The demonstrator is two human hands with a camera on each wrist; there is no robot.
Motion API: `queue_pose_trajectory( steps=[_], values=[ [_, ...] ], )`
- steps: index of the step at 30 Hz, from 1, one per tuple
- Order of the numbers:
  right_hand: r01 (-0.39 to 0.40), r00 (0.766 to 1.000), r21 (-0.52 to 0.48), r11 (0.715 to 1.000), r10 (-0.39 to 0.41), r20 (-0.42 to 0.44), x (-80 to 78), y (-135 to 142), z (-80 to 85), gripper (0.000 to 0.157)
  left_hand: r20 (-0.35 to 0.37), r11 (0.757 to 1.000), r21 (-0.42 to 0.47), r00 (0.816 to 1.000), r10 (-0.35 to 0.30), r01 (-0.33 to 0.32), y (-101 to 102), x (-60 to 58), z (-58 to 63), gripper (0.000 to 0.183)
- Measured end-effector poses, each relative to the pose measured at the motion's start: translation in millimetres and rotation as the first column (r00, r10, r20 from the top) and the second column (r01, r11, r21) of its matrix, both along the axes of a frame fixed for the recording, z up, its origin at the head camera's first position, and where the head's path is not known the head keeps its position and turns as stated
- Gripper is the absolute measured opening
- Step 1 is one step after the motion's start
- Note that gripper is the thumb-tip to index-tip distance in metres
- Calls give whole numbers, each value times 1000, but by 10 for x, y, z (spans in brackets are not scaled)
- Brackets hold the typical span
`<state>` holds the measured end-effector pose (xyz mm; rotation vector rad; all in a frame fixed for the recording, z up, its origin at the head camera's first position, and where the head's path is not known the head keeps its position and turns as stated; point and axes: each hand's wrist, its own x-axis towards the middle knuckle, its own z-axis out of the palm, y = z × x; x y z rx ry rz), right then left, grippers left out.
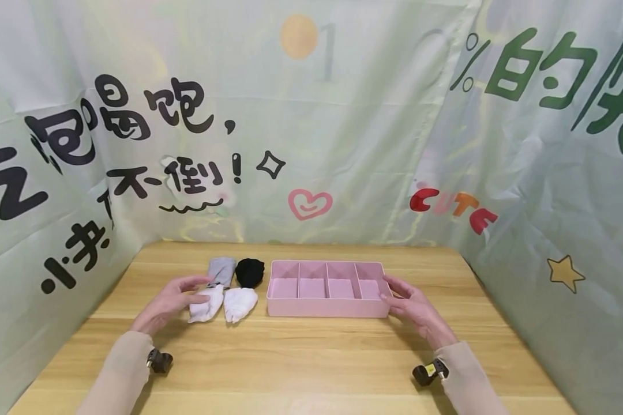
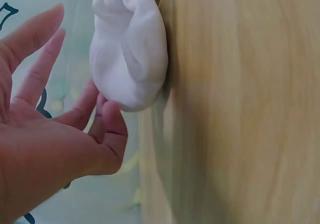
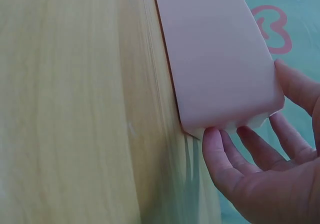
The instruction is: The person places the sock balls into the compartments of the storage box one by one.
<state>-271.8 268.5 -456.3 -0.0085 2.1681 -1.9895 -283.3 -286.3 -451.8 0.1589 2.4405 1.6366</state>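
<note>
My left hand (image 1: 167, 301) is beside a small group of folded socks, its fingers loosely spread. Nearest to it lies a white sock bundle (image 1: 206, 306); in the left wrist view the fingertips reach the rounded end of a white bundle (image 2: 130, 49). Around it lie a second white bundle (image 1: 240, 304), a grey one (image 1: 222, 271) and a black one (image 1: 250, 272). My right hand (image 1: 415, 308) touches the right end of a pink divided box (image 1: 327, 308), its thumb and fingers spread along that end wall (image 3: 235, 116). The box's compartments hold nothing visible.
All of this stands on a wooden tabletop (image 1: 291, 363). A printed cloth curtain (image 1: 363, 144) surrounds the table at the back and both sides. Each wrist carries a small black camera, on the left (image 1: 160, 362) and on the right (image 1: 430, 372).
</note>
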Motion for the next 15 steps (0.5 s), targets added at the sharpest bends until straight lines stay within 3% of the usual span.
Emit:
queue_pose_trajectory(
  steps=[6,15],
  values=[
    [-6,1000,-16,1000,6,12,8,-2,-14,68,66,999,30,997,-30,28,-38,-1,-36,59],
    [-10,1000,-42,999,11,25,11,3,20,70,71,987,78,986,-149,144,-93,-88,-76,63]
  ],
)
